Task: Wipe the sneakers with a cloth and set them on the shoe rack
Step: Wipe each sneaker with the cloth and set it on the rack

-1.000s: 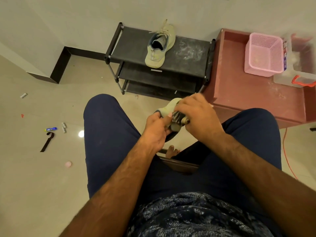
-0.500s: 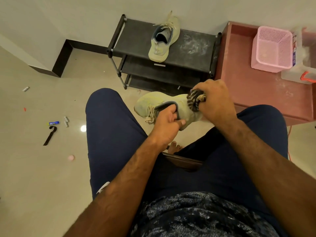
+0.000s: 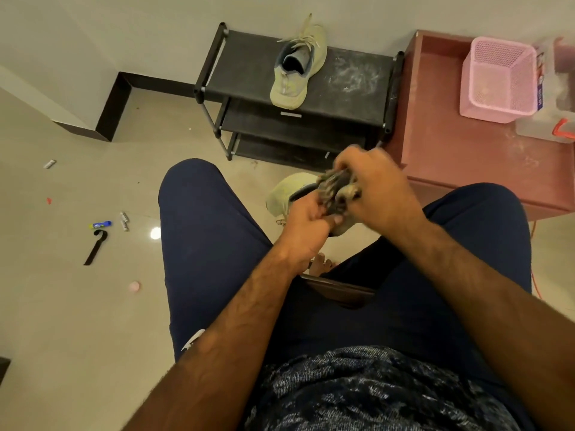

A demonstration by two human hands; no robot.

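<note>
I sit with a pale green sneaker (image 3: 284, 194) held in front of my knees. My left hand (image 3: 306, 227) grips it at the collar from below. My right hand (image 3: 378, 188) clutches a dark striped cloth (image 3: 334, 189) and presses it onto the sneaker's heel part, hiding most of the shoe. A second pale green sneaker (image 3: 295, 73) lies on the top shelf of the black shoe rack (image 3: 351, 98), toe towards me, laces loose.
A reddish low table (image 3: 451, 150) stands right of the rack and carries a pink basket (image 3: 497, 79) and a clear container (image 3: 553, 119). Small bits lie on the floor at left: a black strap (image 3: 95, 247), a blue tube (image 3: 101, 224), batteries (image 3: 124, 220). An orange cord (image 3: 533, 269) runs at right.
The sneaker has turned and dropped lower behind my hands, so less of it shows. My right hand with the cloth has moved down over the heel, closer to my left hand.
</note>
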